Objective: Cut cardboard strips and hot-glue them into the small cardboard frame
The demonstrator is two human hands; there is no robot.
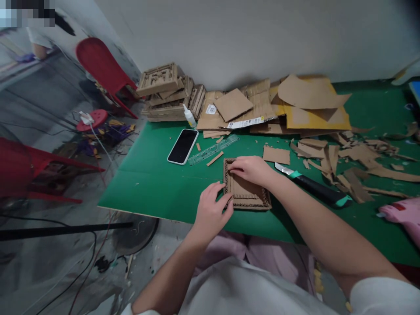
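Note:
A shallow square cardboard tray (251, 205) with raised corrugated walls lies on the green tabletop in front of me. My left hand (214, 205) is at its left side, fingers curled round the left wall and the thumb by the lower left corner. Over the tray's upper part reaches my right hand (252, 169), its fingertips closed together on the left wall near the upper left corner. That hand hides the far wall and part of the tray floor. Whether a loose strip sits between the right fingertips cannot be made out.
A utility knife (315, 187) with its blade out lies right of the tray, near cardboard scraps (331, 157). Beyond are a phone (183, 147), a clear ruler (213, 150), a glue bottle (189, 116) and stacked cardboard panels (167, 98). A pink glue gun (400, 214) lies far right.

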